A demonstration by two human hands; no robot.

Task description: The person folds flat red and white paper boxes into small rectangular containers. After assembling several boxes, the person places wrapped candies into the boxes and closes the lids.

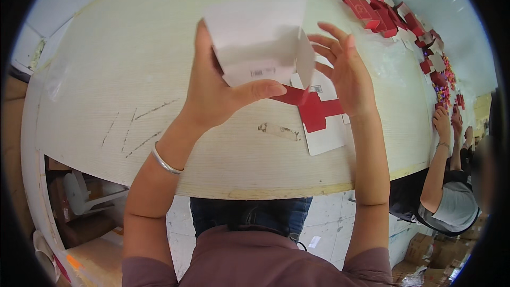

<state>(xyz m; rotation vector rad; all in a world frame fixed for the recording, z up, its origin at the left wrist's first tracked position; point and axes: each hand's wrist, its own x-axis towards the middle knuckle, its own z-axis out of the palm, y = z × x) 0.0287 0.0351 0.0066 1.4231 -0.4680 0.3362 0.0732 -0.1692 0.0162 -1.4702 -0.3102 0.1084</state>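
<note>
While the left hand (pixel 212 93) clamps a carton (pixel 257 45) over the table (pixel 106 79), inside its near edge, the spread right hand (pixel 348 77) hangs alongside, folding apparently in hand, the side flap (pixel 305 59) likely needing pressing next.

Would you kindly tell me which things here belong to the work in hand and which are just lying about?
Seemingly in the job: held box; flat card; probably the piled red boxes.
Apparently just lying about: brown cartons; white scrap on the floor.
</note>
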